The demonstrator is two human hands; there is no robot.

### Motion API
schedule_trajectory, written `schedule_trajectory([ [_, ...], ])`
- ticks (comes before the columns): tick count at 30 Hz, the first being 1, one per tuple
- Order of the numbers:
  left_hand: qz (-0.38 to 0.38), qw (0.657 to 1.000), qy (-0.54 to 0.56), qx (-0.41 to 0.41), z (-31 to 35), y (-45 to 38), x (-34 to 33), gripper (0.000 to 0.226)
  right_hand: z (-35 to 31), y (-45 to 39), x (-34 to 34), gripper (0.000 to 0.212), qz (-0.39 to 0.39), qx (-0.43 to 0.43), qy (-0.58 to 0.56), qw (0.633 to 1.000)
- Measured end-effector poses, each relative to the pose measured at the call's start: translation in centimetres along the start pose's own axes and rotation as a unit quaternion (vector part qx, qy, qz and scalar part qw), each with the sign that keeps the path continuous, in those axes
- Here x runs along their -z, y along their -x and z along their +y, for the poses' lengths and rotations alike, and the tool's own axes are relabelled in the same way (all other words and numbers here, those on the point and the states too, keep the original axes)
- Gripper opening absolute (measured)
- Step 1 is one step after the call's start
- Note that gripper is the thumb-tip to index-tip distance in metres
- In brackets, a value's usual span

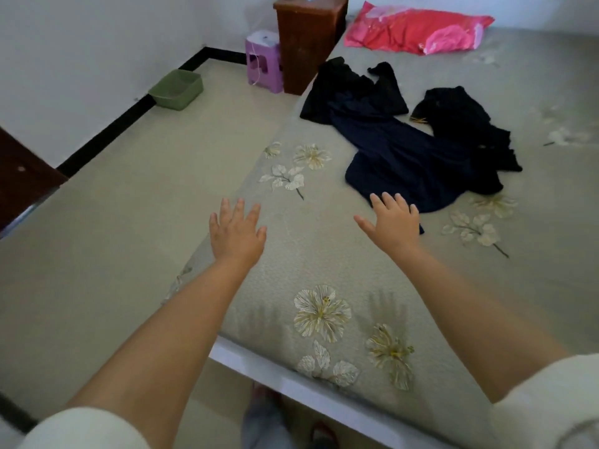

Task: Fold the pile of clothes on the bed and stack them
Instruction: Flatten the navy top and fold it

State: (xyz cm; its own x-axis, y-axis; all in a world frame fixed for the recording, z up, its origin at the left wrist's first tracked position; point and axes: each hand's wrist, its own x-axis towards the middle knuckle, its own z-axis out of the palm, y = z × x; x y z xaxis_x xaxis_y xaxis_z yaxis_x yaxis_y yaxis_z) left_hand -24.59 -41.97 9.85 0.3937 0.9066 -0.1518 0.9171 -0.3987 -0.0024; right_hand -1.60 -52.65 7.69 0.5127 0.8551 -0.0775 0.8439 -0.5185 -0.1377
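Observation:
A loose pile of dark clothes lies on the bed [340,254]: a navy garment [405,163] spread in the middle, a black garment [353,87] at its far left, and another black garment [466,124] bunched at its right. My left hand [235,231] is stretched out flat over the bed's left edge, fingers spread, holding nothing. My right hand [392,220] is also flat with fingers spread, at the near hem of the navy garment; whether it touches the cloth I cannot tell.
The bed has a pale green cover with flower prints. A red and pink pillow [418,30] lies at the head. Left of the bed stand a brown nightstand [308,40], a purple stool [264,59] and a green basin [176,89] on the floor.

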Motion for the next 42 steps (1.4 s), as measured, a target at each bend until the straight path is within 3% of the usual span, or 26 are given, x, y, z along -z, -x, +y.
schedule_trajectory([
  [10, -0.086, 0.973, -0.001, -0.212, 8.2, -21.6, -10.5, 0.053, 5.1, -11.7, -9.4, 0.068, -0.04, -0.207, 0.006, 0.977],
  [15, -0.117, 0.959, 0.018, -0.257, 11.9, -27.7, -18.3, 0.054, 8.3, -16.5, -15.3, 0.082, -0.08, -0.262, -0.024, 0.961],
  [18, -0.129, 0.956, 0.037, -0.262, 13.2, -30.2, -22.8, 0.056, 10.7, -19.5, -18.0, 0.089, -0.066, -0.292, -0.037, 0.953],
  [23, -0.089, 0.961, 0.054, -0.255, 13.1, -31.4, -27.3, 0.076, 13.3, -24.5, -21.8, 0.086, -0.057, -0.305, -0.089, 0.946],
  [25, -0.075, 0.962, 0.069, -0.254, 13.0, -31.4, -27.6, 0.08, 13.4, -25.7, -23.3, 0.08, -0.071, -0.304, -0.065, 0.948],
  [27, -0.068, 0.962, 0.083, -0.252, 13.0, -31.5, -27.7, 0.079, 13.3, -26.0, -24.2, 0.09, -0.043, -0.299, -0.034, 0.953],
  [30, -0.063, 0.961, 0.099, -0.252, 13.0, -31.5, -27.8, 0.079, 13.5, -25.8, -23.9, 0.093, -0.019, -0.272, -0.043, 0.961],
  [33, -0.051, 0.959, 0.1, -0.261, 13.1, -31.5, -27.7, 0.081, 13.1, -24.7, -23.5, 0.077, -0.042, -0.237, -0.062, 0.969],
  [37, -0.063, 0.957, 0.097, -0.264, 13.0, -31.3, -27.3, 0.09, 10.5, -19.5, -23.1, 0.075, -0.084, -0.208, -0.158, 0.962],
  [40, -0.05, 0.92, 0.081, -0.381, 13.1, -30.1, -26.8, 0.079, 7.7, -12.9, -23.2, 0.079, -0.123, -0.19, -0.211, 0.951],
  [42, -0.013, 0.842, 0.057, -0.537, 13.3, -27.6, -27.5, 0.063, 5.9, -8.1, -23.0, 0.089, -0.174, -0.181, -0.234, 0.939],
])
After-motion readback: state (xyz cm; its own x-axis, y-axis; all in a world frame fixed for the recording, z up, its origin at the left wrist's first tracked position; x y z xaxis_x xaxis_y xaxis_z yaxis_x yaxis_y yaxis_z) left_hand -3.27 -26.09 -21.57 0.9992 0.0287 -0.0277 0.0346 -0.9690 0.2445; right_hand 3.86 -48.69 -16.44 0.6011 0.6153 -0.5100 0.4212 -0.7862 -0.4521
